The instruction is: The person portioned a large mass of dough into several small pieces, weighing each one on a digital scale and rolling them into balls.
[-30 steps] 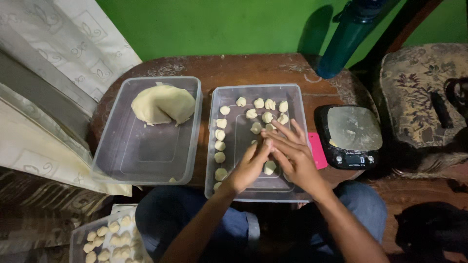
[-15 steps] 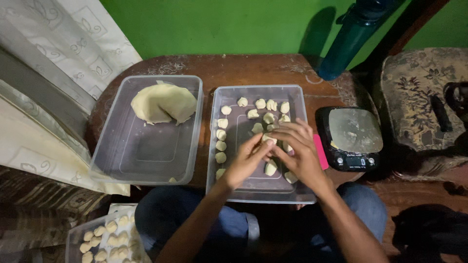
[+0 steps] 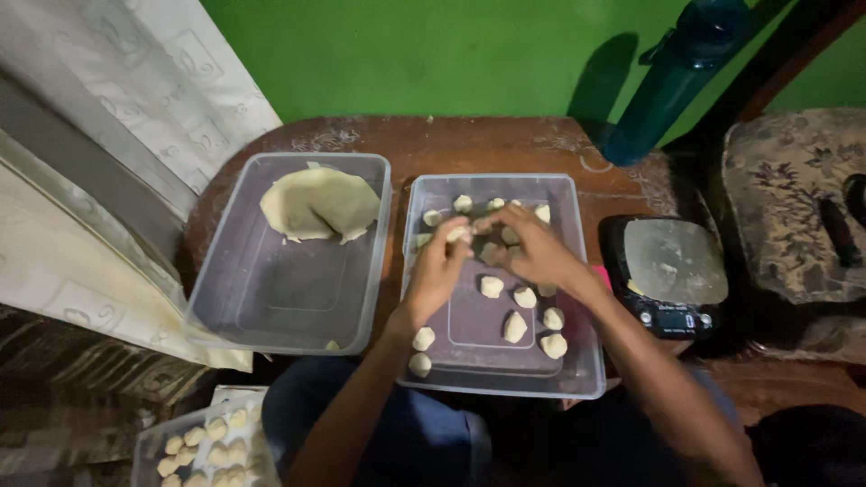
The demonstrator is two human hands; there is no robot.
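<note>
A clear plastic tray (image 3: 582,361) lies in front of me with several small dough pieces (image 3: 515,326) in it. My left hand (image 3: 439,271) and my right hand (image 3: 532,245) meet over the tray's far half. The left fingers pinch a small pale dough piece (image 3: 457,234). My right fingers curl close around another piece; whether they grip it is unclear. To the left, a second clear tray (image 3: 271,316) holds a large flat lump of dough (image 3: 317,204) at its far end.
A dark digital kitchen scale (image 3: 669,273) stands right of the tray. A teal bottle (image 3: 672,77) stands at the back right of the round wooden table (image 3: 433,140). Another tray of dough pieces (image 3: 203,442) sits low at the left. A patterned cushion (image 3: 794,207) lies at the right.
Both hands have moved from the tray's near half up toward its far half. Several dough pieces now lie uncovered in the near right part of the tray.
</note>
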